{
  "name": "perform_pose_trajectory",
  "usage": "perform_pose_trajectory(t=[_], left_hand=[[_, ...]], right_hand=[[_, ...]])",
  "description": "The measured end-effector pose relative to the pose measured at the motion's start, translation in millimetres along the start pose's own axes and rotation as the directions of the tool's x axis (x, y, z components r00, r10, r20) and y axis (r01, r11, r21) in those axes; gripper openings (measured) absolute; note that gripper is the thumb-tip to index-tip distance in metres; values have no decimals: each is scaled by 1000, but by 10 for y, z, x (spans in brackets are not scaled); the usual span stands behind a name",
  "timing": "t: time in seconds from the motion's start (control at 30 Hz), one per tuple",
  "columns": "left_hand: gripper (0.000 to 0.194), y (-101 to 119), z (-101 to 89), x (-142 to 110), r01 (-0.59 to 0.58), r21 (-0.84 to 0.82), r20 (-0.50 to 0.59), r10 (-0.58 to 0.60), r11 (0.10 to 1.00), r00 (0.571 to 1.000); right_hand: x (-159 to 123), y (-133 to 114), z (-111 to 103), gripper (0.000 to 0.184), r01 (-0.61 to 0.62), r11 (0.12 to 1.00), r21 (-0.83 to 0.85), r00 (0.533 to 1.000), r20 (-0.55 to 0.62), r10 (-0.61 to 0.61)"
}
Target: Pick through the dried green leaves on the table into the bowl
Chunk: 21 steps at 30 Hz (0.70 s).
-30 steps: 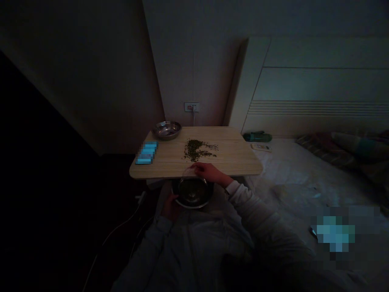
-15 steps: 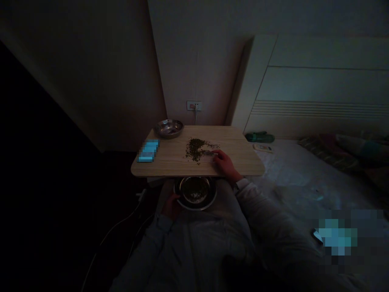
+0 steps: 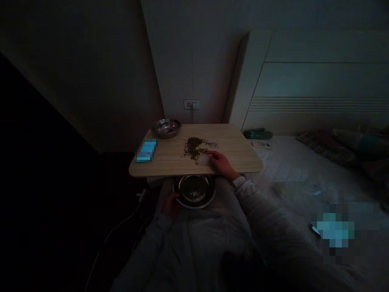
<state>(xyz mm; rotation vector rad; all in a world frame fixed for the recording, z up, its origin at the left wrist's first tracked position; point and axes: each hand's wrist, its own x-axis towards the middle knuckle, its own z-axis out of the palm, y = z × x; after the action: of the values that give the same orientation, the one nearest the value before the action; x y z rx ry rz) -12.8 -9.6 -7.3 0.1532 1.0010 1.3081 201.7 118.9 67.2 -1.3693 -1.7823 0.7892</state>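
Observation:
My left hand [image 3: 170,205] grips the left rim of a metal bowl [image 3: 209,198] that rests on my lap, partly under the table's edge. Inside the bowl lies a dark layer of small grains with a pale patch showing. On the small wooden table [image 3: 238,152], a loose pile of small dark greenish grains [image 3: 193,148] is spread out, with a thin scatter at its right. My right hand [image 3: 220,163] rests just right of the pile. Its index finger stretches to the grains while the other fingers curl underneath, partly hidden.
A second metal bowl [image 3: 166,128] stands at the table's back left corner, with a lit, blurred-out phone [image 3: 146,151] in front of it. To the right is a bed [image 3: 285,162] with a green bottle [image 3: 258,134] and a pale handheld device [image 3: 261,144]. A wall socket [image 3: 191,104] is behind.
My right index finger has shifted slightly at the pile's right edge, and some grains there lie a little differently. The left hand and its bowl stay put; the view has shifted slightly.

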Motion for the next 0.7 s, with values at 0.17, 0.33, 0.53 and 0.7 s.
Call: perform_pose_trajectory(t=[0.17,0.33,0.53,0.7], left_hand=[[28,12,32,-33,9,-5,18,-9,1000,1000],[31,14,47,-38,-14,-3,15,14,1000,1000],[25,-5,-10,5,7,-4,19,-7,1000,1000],[32,-6,-5,0,-4,-9,30,5,1000,1000]], right_hand=[[8,16,8,43,-5,1000,22,1000,-1,5],[14,4,19,42,-17,999,-33,1000,2,17],[0,-19,2,39,-7,1000,-31,1000,18,8],[-12,-36,1,40,-14,999,-31,1000,14,15]])
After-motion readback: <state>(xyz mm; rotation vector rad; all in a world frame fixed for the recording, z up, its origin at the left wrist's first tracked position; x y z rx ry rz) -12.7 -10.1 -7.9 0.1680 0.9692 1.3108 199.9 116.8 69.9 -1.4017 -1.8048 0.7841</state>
